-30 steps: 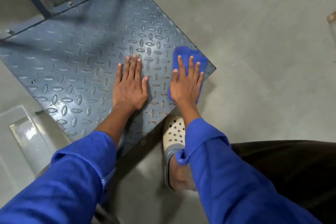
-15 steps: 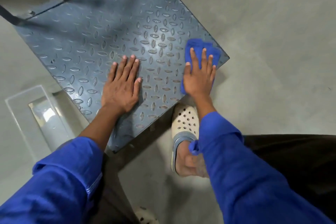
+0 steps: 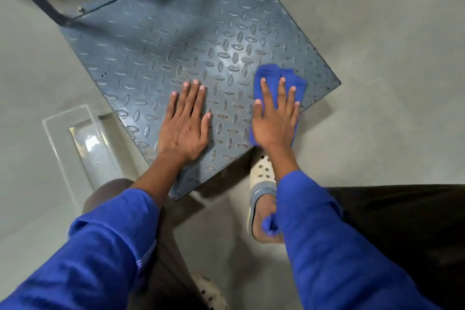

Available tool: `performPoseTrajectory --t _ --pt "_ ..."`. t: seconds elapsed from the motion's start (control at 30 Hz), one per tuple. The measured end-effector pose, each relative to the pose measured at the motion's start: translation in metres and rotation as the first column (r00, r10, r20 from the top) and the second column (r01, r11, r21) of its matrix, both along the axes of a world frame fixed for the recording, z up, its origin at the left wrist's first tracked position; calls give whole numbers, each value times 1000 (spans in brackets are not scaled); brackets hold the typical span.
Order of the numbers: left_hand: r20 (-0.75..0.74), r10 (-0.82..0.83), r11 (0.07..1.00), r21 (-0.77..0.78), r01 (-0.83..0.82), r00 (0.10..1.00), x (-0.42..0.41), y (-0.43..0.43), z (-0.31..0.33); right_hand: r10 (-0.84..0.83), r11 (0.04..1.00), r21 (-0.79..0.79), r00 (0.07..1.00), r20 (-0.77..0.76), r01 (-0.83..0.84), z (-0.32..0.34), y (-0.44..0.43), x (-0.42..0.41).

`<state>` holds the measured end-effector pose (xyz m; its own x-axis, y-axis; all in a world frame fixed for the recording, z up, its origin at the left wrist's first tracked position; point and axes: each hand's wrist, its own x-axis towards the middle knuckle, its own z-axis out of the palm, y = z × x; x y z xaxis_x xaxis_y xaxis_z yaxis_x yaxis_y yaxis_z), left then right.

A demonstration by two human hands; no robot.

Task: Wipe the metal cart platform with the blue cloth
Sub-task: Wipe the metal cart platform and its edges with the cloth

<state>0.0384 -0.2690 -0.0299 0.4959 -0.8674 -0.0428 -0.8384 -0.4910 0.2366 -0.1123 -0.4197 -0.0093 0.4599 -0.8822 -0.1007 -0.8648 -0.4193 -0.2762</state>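
Pressing one blue cloth onto one cart platform, right hand (grip spread), left hand flat alongside.

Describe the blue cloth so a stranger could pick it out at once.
Find the grey diamond-plate cart platform. Near its right corner, the right hand presses the blue cloth flat. Nothing else on the metal is bright blue.
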Motion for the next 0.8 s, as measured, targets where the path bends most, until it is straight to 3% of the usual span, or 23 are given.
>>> performPoseTrajectory --t 0.1,0.2,0.33,0.4,0.53,0.6,0.73,0.8 --pt "-8 36 999 -20 -36 999 -1 1 0 203 978 -32 978 -42 -204 -3 66 -4" --pt "-2 33 999 3 -33 999 1 0 -1 282 959 -24 957 -67 -284 -4 28 -3" --pt "3 54 998 23 -54 999 2 -3 -3 74 997 -6 996 -49 -74 1 -61 26" --pt "-4 61 998 9 -61 998 3 -3 -5 39 999 22 999 -21 -38 3 -53 53" --pt "-18 80 996 -27 -80 997 4 -3 -7 462 885 -25 885 -54 -464 0 5 59" --pt "-45 93 995 -25 -94 995 4 -3 -6 531 846 -20 845 -65 -533 1 -20 57" --pt "-42 103 994 -26 -104 994 4 -4 -7 235 972 -6 970 -65 -236 5 -87 96" --pt "-42 104 993 -47 -106 994 5 -3 -8 219 976 -8 974 -62 -220 5 -81 131"
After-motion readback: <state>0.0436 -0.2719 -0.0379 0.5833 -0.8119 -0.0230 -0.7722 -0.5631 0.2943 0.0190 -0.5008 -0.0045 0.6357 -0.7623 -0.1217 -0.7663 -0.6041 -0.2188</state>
